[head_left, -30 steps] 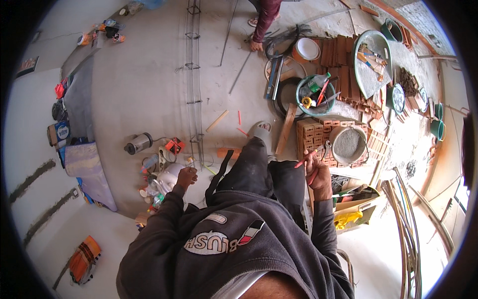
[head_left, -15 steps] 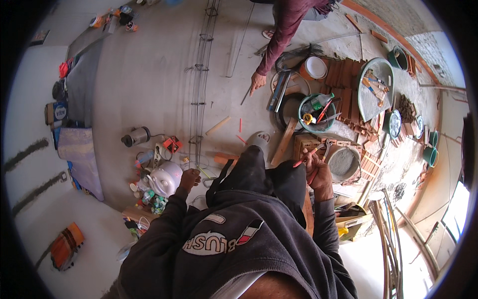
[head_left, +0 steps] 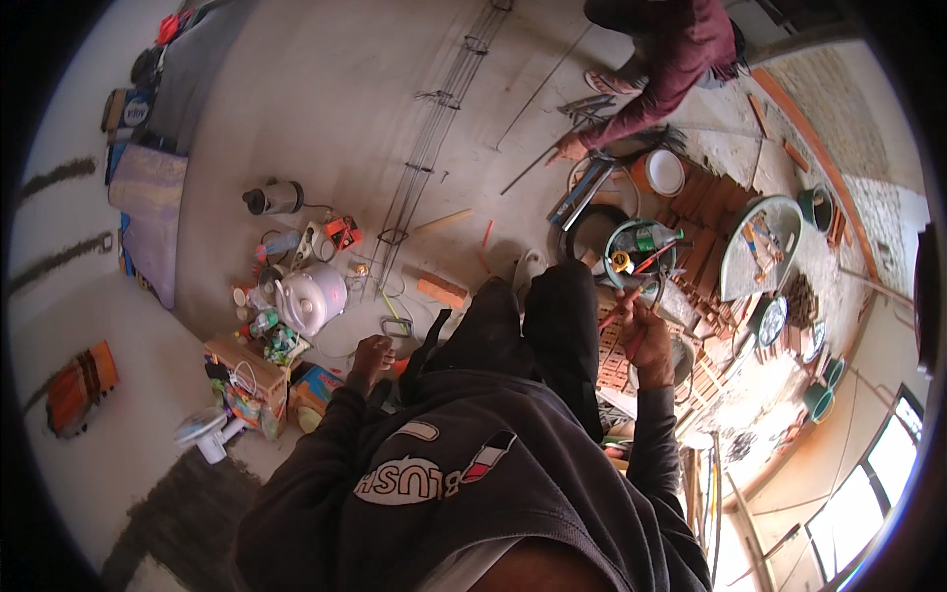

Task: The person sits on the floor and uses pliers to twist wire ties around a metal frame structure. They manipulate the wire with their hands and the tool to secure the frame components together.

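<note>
One thin red rod (head_left: pixel 623 308) is pinched in the right hand (head_left: pixel 646 340) grip, above the brick stack (head_left: pixel 614 360); it looks light and stiff, best held mid-shaft. Left hand (head_left: pixel 370 357) hangs loosely curled, empty.

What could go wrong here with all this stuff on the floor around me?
1. Your right hand holds what looks like a thin red tool over stacked red bricks; a slip could knock it against them.
2. Cords trail among the white rice cooker and kettle near your left hand; they could snag a foot.
3. The long rebar cage lies across the floor, so it could trip you or the person in the maroon sleeve.
</note>
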`<state>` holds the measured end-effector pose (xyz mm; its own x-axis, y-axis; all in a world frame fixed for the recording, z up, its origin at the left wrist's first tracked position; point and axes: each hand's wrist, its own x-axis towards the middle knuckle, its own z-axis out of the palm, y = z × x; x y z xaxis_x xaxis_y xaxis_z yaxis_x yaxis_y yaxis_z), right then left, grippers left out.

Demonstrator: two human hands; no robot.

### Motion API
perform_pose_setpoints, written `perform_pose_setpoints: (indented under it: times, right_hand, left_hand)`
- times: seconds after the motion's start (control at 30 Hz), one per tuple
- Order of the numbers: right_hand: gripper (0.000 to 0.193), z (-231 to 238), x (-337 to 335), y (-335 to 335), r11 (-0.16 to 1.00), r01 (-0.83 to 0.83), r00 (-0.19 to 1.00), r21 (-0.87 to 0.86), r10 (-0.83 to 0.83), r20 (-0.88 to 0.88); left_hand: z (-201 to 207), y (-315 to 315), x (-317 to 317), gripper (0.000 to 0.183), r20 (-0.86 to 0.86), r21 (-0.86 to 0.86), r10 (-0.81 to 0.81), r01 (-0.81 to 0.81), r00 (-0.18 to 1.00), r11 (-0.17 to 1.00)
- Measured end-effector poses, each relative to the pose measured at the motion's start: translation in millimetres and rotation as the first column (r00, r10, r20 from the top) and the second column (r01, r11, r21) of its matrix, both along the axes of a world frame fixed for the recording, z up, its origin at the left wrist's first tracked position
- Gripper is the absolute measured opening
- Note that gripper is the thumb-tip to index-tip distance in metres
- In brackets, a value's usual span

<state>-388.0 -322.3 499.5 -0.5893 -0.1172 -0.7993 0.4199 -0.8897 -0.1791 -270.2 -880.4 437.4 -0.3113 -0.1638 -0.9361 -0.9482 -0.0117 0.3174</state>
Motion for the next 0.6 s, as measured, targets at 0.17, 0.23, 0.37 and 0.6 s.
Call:
perform_pose_setpoints:
  times: [0.17,0.23,0.37,0.6]
  right_hand:
    - [0.026,-52,22,55,0.966,-0.249,0.952,0.065,0.257,-0.164]
    - [0.02,-88,47,95,0.875,-0.437,0.893,0.208,0.45,-0.016]
    - [0.019,-88,76,123,0.557,-0.695,0.717,0.454,0.499,0.487]
    - [0.021,-74,7,133,-0.595,-0.682,-0.063,0.426,0.628,0.776]
  left_hand:
    - [-7,16,30,0.012,-0.038,-0.01,0.212,-0.212,0.977,0.977]
    - [-2,42,30,0.012,-0.07,0.004,0.272,-0.273,0.96,0.962]
    - [2,86,51,0.014,-0.048,0.024,0.381,-0.381,0.923,0.924]
    - [1,136,85,0.022,-0.042,-0.113,0.307,-0.31,0.951,0.944]
